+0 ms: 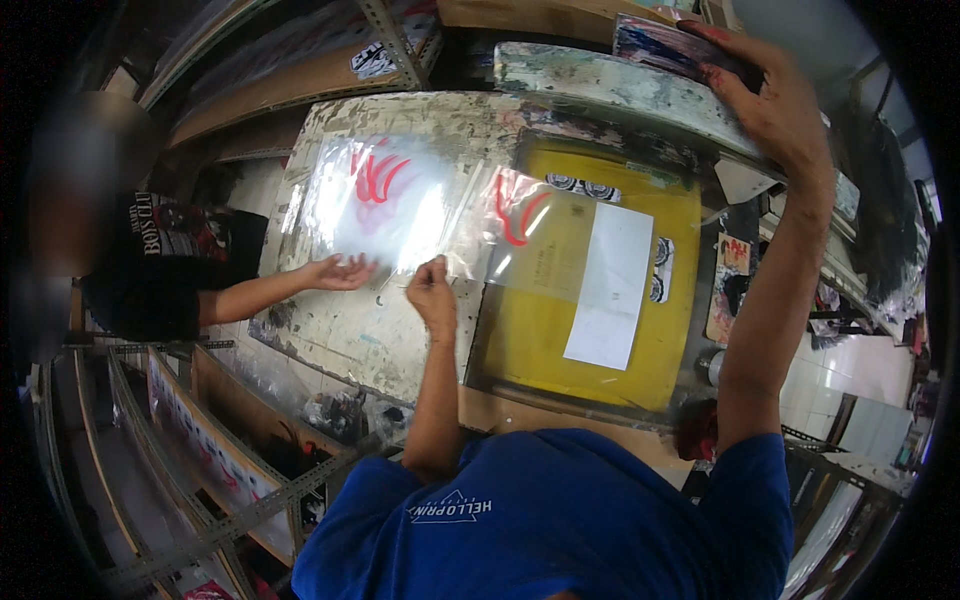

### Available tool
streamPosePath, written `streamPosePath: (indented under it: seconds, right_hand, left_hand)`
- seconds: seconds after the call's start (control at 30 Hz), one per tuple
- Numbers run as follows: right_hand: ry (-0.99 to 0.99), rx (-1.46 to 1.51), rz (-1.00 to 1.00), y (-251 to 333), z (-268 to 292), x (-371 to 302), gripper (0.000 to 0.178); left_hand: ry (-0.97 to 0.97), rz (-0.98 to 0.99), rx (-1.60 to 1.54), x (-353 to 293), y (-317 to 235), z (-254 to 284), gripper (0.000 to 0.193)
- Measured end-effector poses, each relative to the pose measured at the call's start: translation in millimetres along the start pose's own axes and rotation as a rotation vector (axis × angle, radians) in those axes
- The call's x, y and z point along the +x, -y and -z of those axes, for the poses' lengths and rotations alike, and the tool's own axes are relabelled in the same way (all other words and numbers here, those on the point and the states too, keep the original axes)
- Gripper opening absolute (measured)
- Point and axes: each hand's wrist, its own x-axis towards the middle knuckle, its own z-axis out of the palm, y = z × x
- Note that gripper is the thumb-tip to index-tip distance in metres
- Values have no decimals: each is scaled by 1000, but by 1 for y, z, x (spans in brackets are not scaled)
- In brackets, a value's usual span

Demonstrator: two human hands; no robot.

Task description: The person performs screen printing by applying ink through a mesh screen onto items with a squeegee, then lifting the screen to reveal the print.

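My left hand (432,298) is closed in a pinch at the near edge of a clear plastic sheet (540,262) with red brush-like strokes on it. That sheet lies partly across a yellow printing screen (505,350) in a dark frame. Up at the far right, my right hand (775,110) grips a block smeared with blue, white and red paint (665,48); its underside is hidden. Left of my left hand, another glossy clear sheet (335,225) with red strokes lies on the paint-stained table (375,335). A white paper strip (610,290) rests on the yellow screen.
A co-worker's open hand (340,272) reaches in from the left, close to my left hand. A paint-stained ledge (590,75) runs along the far side. Metal racks with boards (225,430) stand at the lower left, and shelving (840,480) at the right.
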Motion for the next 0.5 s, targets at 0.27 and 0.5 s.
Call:
streamPosePath:
  seconds: [0.27, 0.5]
  right_hand:
    - [28, 101, 33, -11, -1, 4, 34]
    - [-31, -105, 32, -8, 0, 2, 35]
  left_hand:
    - [-413, -147, 272, 78, 7, 109, 30]
    - [-351, -865, 738, 27, -8, 82, 32]
